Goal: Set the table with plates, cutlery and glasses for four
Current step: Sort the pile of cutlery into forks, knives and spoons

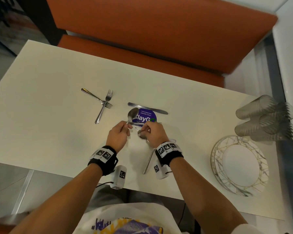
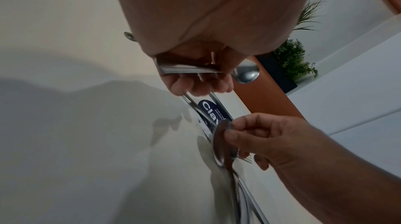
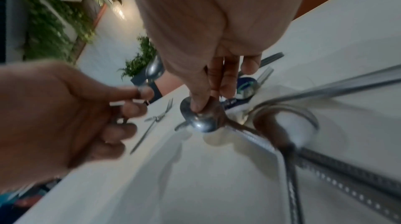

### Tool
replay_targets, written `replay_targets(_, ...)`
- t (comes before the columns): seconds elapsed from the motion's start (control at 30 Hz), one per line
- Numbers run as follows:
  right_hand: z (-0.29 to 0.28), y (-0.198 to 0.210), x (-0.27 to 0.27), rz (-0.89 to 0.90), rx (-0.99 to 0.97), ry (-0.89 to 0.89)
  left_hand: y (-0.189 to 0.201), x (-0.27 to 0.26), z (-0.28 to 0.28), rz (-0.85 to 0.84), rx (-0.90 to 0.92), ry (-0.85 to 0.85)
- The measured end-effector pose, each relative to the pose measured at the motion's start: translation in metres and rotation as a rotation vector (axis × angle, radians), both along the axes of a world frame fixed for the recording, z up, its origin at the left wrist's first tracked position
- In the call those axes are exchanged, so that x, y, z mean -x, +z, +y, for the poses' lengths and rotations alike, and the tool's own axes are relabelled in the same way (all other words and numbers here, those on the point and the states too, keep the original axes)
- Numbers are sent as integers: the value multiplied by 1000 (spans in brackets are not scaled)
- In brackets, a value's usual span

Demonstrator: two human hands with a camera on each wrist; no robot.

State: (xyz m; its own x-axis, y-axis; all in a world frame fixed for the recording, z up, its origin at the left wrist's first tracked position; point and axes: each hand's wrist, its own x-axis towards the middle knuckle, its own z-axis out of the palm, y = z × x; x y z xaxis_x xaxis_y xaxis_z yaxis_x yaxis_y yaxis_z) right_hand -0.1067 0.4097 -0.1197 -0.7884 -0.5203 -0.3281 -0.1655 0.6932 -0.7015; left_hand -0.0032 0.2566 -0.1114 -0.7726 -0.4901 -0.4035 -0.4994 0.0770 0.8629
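Centrally, near the front edge of the white table (image 1: 41, 85), both hands work on a small cluster of cutlery. Left hand (image 1: 118, 135): fingers curled round the handle of a spoon (image 1: 132, 114), bowl raised and pointing away from the person, over the near-left edge of a purple round sticker (image 1: 146, 115); the left wrist view also shows flat metal handles under the same fingers, though which pieces these are cannot be told. Right hand (image 1: 153, 132): thumb and fingertips pinching the bowl of a second spoon (image 1: 142, 134), whose handle runs back toward the person under the right wrist, with further handles lying alongside it. Between the 2 hands more cutlery lies partly hidden. A knife (image 1: 147, 108) lies crosswise just beyond the sticker, long axis left to right, within reach of either hand but slightly nearer the right. At far left of the cluster, 2 forks (image 1: 103, 105) lie crossed, well apart from both hands and nearer the left. Stacked plates (image 1: 216, 159) sit at the right front edge, with 4 smoky glasses (image 1: 260, 119) lying on their sides just behind them, nearer the right hand. Judged stage: cutlery being sorted into sets; no place is laid yet.
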Motion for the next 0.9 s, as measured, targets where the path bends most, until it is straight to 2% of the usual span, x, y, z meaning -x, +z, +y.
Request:
replay_targets(0.1,4,23,9,-13,169,-124,-2,6,-1,45,-6,-4)
replay_targets(0.3,9,62,34,21,343,-277,1,25,11,69,-42,-39)
replay_targets(0.53,10,62,49,21,383,-495,37,42,34,17,-439,-100)
replay_targets(0.7,9,60,48,35,350,-502,39,45,39,-29,-551,-59)
replay_targets(0.9,10,56,51,4,326,-412,39,46,38,-43,-531,-67)
